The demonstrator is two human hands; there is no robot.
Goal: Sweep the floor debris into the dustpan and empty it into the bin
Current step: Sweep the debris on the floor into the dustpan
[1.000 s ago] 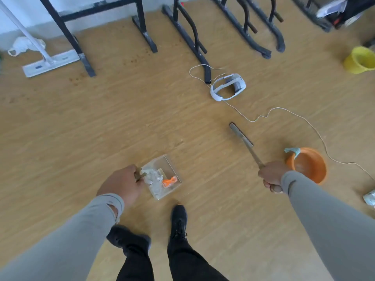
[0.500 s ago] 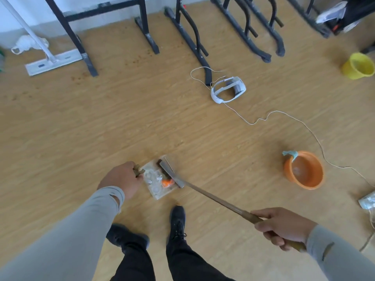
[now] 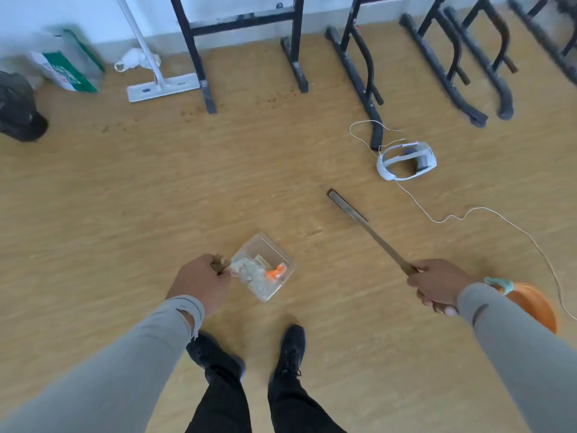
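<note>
1. The clear dustpan (image 3: 264, 266) lies on the wooden floor (image 3: 156, 198) just ahead of the person's shoes, holding white scraps and an orange piece (image 3: 276, 272).
2. The left hand (image 3: 199, 284) grips the dustpan's handle.
3. The right hand (image 3: 438, 282) grips the broom (image 3: 368, 231), whose head lies well right of the dustpan.
4. An orange bowl (image 3: 530, 307) sits partly behind the right sleeve.
5. A white headset (image 3: 406, 160) with its cable lies farther off.

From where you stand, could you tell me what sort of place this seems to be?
Probably an indoor workroom or lab rather than a home: black metal frames stand along the wall on a wood-look floor, a white headset with its cable lies on it, and a flat mop leans nearby.
</note>
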